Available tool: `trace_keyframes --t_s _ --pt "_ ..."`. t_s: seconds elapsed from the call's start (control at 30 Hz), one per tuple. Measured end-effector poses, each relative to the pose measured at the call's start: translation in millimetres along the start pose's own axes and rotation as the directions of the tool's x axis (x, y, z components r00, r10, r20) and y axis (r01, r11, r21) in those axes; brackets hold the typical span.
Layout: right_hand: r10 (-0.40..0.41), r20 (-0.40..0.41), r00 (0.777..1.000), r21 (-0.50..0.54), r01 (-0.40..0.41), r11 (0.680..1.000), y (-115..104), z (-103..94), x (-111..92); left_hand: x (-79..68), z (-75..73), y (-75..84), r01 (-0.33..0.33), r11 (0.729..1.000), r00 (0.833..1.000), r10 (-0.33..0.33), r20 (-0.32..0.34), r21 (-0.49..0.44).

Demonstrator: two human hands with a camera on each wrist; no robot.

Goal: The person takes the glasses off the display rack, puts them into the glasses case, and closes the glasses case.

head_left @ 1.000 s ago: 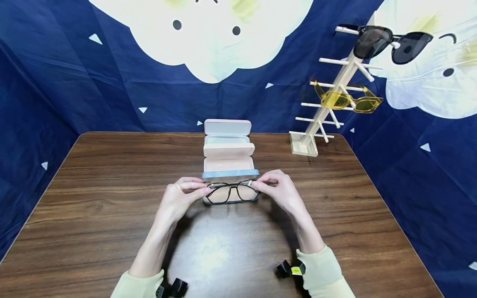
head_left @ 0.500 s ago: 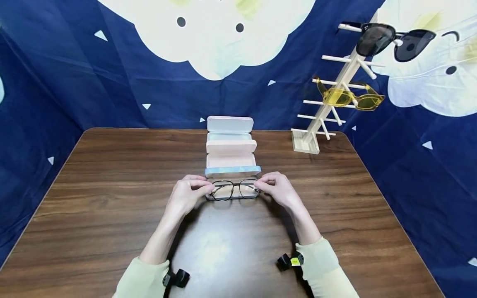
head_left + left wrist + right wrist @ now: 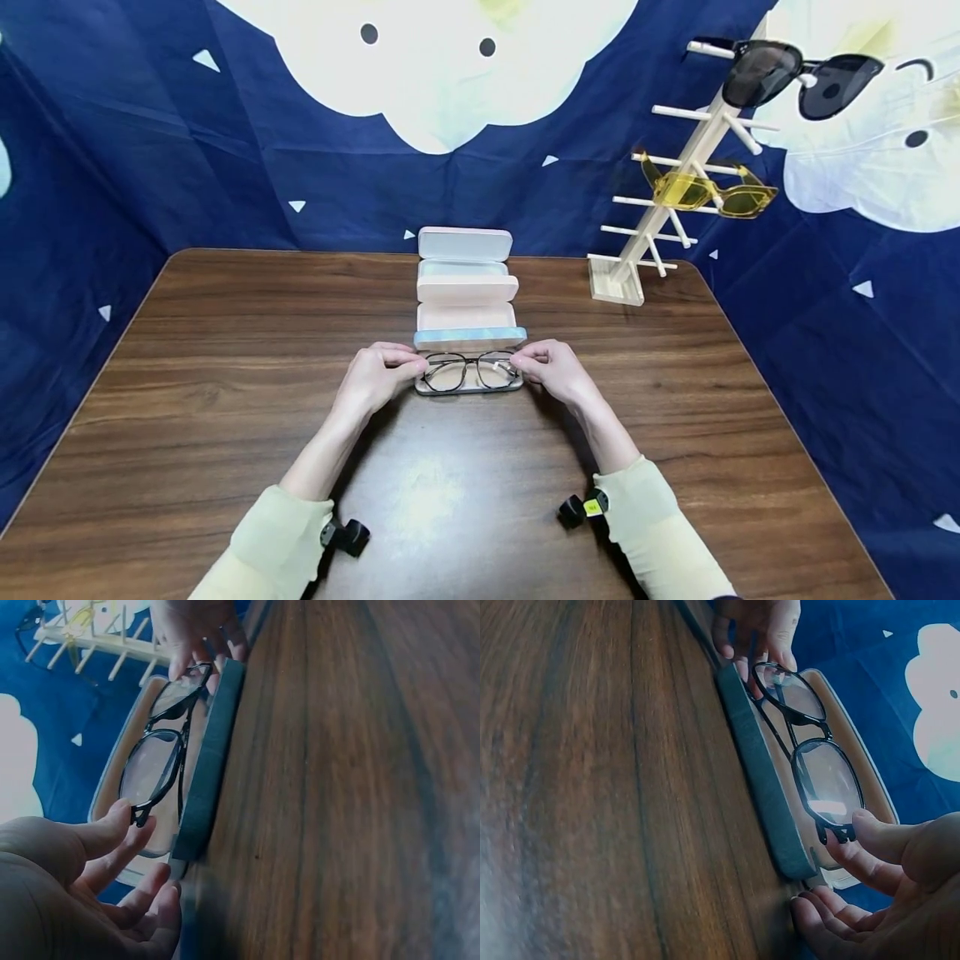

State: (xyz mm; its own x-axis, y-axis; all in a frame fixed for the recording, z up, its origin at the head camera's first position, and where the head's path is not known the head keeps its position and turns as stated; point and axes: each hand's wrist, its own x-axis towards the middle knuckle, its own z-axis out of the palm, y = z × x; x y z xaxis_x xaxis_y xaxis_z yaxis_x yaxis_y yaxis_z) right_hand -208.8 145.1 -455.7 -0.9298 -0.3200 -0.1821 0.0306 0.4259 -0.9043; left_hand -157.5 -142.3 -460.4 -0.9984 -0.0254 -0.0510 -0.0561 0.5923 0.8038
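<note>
Black-framed eyeglasses [image 3: 470,362] with clear lenses lie over the lower half of the nearest open glasses case [image 3: 469,389]. Their temples are folded behind the lenses, as both wrist views show. My left hand [image 3: 375,379] pinches the left end of the frame between thumb and forefinger, while my right hand [image 3: 561,372] pinches the right end the same way. In the left wrist view the case's dark green outer wall [image 3: 210,765] stands on the table beside the glasses. The other fingers of each hand stay near the case's ends.
Behind the nearest case, two more open cases [image 3: 467,287] stand in a row toward the back edge. At the back right a wooden rack [image 3: 660,212] carries black sunglasses [image 3: 802,79] and yellow sunglasses [image 3: 716,196]. A blue curtain [image 3: 315,167] surrounds the brown table [image 3: 225,400].
The eyeglasses have come down closer into the nearest case, still pinched by both hands. The head view has shifted slightly, so the whole scene sits a bit higher in it.
</note>
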Motion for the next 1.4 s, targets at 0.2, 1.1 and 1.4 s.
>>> trace_keyframes --t_s 0.2,1.1,1.4 --pt "0.022 -0.014 1.000 0.005 -0.022 1.000 1 -0.4 2 7.3 2.4 -0.3 0.022 1.000 1.000 -0.023 0.019 0.012" --pt "0.063 -0.085 0.994 -0.048 -0.067 0.997 5 0.0 12 17.5 1.5 -6.6 0.062 0.996 0.998 -0.062 -0.006 0.056" --pt "0.088 -0.117 0.989 -0.052 -0.095 0.994 4 0.6 13 18.7 -0.1 -6.1 0.033 0.998 0.999 -0.032 -0.013 0.058"
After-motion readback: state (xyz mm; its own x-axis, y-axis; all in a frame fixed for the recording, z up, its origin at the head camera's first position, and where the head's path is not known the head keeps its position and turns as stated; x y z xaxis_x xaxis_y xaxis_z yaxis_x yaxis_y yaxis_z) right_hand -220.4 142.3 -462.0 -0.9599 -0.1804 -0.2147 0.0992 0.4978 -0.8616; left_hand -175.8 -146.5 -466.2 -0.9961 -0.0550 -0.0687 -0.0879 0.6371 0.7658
